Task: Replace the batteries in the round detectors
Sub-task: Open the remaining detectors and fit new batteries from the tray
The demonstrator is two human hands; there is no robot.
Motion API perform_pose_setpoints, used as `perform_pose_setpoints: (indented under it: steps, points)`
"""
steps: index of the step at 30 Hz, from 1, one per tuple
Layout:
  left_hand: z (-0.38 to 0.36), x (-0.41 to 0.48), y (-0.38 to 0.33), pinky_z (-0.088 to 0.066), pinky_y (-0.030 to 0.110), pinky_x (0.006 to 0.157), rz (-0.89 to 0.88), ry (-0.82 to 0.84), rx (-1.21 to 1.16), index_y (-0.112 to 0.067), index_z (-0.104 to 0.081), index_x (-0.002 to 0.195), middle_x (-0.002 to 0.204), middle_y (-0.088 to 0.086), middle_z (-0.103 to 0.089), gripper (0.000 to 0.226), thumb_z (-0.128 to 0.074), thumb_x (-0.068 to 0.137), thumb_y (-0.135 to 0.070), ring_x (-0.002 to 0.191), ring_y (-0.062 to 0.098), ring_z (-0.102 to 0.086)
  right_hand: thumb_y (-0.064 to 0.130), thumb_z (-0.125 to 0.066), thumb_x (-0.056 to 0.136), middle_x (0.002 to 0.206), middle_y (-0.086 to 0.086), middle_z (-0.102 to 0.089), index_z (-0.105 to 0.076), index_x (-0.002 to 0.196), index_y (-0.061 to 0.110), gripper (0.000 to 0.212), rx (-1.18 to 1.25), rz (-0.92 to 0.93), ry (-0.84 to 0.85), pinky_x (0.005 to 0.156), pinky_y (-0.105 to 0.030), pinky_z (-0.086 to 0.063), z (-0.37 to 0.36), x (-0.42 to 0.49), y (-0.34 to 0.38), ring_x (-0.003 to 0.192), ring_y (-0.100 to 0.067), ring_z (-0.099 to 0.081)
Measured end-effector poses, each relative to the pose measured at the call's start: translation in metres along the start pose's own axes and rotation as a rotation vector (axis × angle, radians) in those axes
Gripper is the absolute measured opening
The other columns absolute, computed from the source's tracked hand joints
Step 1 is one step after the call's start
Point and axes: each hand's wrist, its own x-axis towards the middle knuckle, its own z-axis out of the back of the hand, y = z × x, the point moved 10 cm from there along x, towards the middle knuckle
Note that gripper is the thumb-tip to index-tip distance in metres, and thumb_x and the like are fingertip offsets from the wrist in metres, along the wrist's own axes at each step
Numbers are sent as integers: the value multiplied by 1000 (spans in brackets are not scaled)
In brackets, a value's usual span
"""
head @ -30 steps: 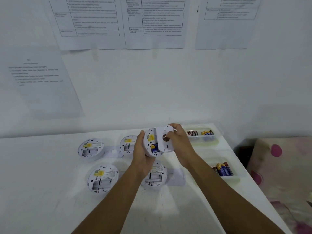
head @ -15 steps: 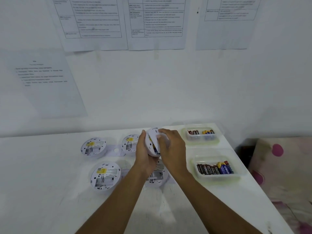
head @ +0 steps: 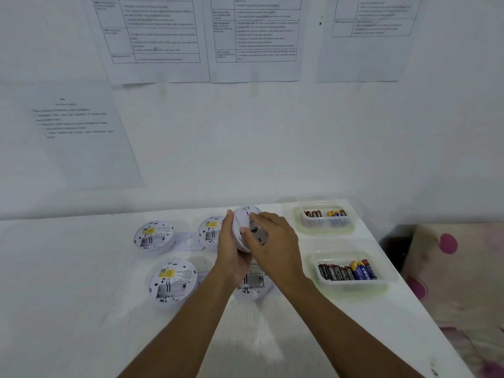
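I hold a white round detector (head: 242, 225) tilted on edge above the table. My left hand (head: 231, 249) grips its back from the left. My right hand (head: 275, 241) presses the white back cover (head: 257, 236) onto it, fingers curled over the cover. Several other detectors lie face down with open battery bays: far left (head: 154, 236), near left (head: 173, 281), one behind my left hand (head: 210, 231), one under my wrists (head: 253, 285). Two clear tubs hold batteries, far (head: 324, 216) and near (head: 347, 271).
The white table (head: 68, 296) ends at a right edge near the tubs. A loose cover plate (head: 188, 241) lies between the far detectors. Paper sheets (head: 152, 36) hang on the wall behind. A pink-spotted cloth (head: 450, 268) sits beyond the table's right edge.
My right hand has brought the cover from beside the detector onto its back, hiding the batteries that were showing. Both hands stay raised over the table.
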Motion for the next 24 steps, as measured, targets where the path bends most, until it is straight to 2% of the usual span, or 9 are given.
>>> perform_pose_setpoints:
  steps: [4, 8, 10, 14, 17, 20, 24]
  points:
    - [0, -2, -2, -45, 42, 106, -15, 8, 24, -11, -64, 127, 123, 12, -68, 58, -45, 95, -56, 115, 25, -64, 42, -63, 88, 129, 4, -63, -67, 124, 22, 41, -13, -6, 18, 103, -27, -43, -2, -1, 1, 119, -13, -55]
    - [0, -4, -4, -42, 43, 110, -51, 25, 70, -10, -61, 129, 124, 13, -68, 60, -40, 97, -57, 115, 25, -65, 45, -63, 84, 118, 2, -69, -70, 118, 22, 41, 68, -56, 1, 92, -36, -54, 0, 1, 0, 103, -12, -64]
    - [0, -4, -4, -43, 44, 109, -75, 28, 92, -12, -61, 129, 123, 12, -68, 60, -39, 98, -57, 116, 25, -64, 47, -63, 83, 116, 2, -70, -71, 116, 24, 42, 102, -83, -22, 90, -36, -55, 2, -1, 0, 100, -11, -65]
    - [3, -6, -6, -45, 46, 105, -120, 16, 95, -14, -68, 117, 117, 9, -71, 53, -41, 97, -56, 112, 23, -67, 51, -62, 81, 110, 5, -72, -72, 111, 25, 42, 140, -126, -57, 87, -35, -55, 4, -2, 0, 95, -11, -66]
    - [3, -9, -8, -47, 47, 103, -161, 4, 134, -15, -67, 120, 118, 10, -71, 53, -45, 94, -55, 113, 24, -66, 54, -62, 81, 105, 6, -72, -72, 110, 23, 43, 154, -162, -68, 86, -34, -54, 4, -3, 0, 91, -10, -66]
    - [4, -10, -13, -48, 47, 102, -217, -2, 186, -15, -65, 124, 123, 10, -69, 61, -52, 84, -60, 116, 25, -64, 59, -55, 80, 104, 6, -72, -72, 110, 23, 50, 176, -201, -73, 89, -36, -54, 1, -5, -2, 92, -10, -65]
    - [0, -12, -19, -49, 51, 100, -264, 22, 258, -17, -63, 125, 123, 11, -68, 65, -53, 80, -63, 114, 26, -65, 57, -59, 83, 104, 8, -72, -71, 111, 24, 45, 200, -256, -69, 90, -34, -54, -2, -5, -7, 94, -8, -65]
